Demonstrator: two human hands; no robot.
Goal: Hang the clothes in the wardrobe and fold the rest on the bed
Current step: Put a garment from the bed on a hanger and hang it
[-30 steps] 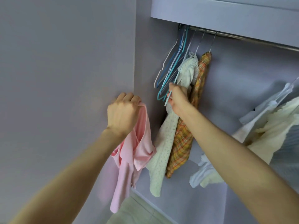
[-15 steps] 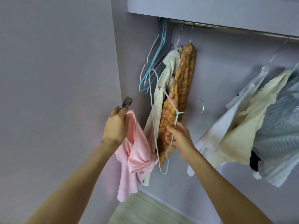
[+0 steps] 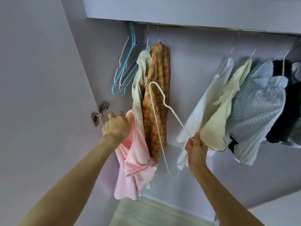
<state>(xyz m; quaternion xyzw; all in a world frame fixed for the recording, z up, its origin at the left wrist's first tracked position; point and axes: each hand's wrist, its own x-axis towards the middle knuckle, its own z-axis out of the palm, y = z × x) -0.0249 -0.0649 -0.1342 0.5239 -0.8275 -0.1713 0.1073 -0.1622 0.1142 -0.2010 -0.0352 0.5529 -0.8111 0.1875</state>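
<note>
Dressing the pink top (image 3: 135, 167): it hangs bunched from your left hand (image 3: 116, 127), fist closed on its upper edge, in front of the wardrobe's left side. Your right hand (image 3: 196, 148) pinches the pale hanger (image 3: 160, 126) at its hook. Feed one hanger shoulder through the neckline, then the other. Hook it between the plaid shirt (image 3: 157, 98) and the white garments (image 3: 210, 105).

Left hand (image 3: 116, 127): raised, fingers curled, gripping cloth, forearm bare. Right hand (image 3: 196, 150): raised lower, thumb up, fingers pinched shut on wire, forearm bare.
</note>
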